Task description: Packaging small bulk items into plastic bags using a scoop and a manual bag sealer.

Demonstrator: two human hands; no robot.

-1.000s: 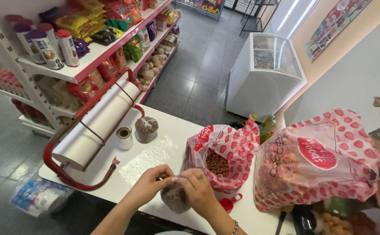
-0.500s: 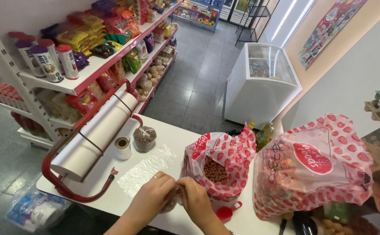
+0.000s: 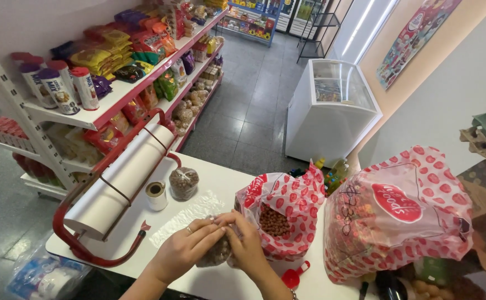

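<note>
a small clear plastic bag [image 3: 219, 253] of brown round pellets sat on the white counter [image 3: 115, 244] near its front edge, bulging at the bottom and gathered to a narrow neck at the top. both hands met over that neck: the left hand [image 3: 186, 250] came in from the left with a ring on one finger, the right hand [image 3: 247, 243] from the right. the fingers [image 3: 212, 229] of both were drawn together and pinched on the twisted top of the bag — the filled part hung below and between the palms, mostly hidden by them.

just to the right stood an open red-and-white spotted sack [image 3: 279, 214] showing the same brown pellets inside, and beyond it a larger, fuller spotted sack [image 3: 398, 214]. a red scoop [image 3: 294, 276] lay on the counter below the open sack. to the left lay a flat empty clear bag [image 3: 184, 216], a tied filled bag [image 3: 183, 183], a roll of tape [image 3: 156, 194] and a red-framed paper roll dispenser [image 3: 118, 186].
</note>
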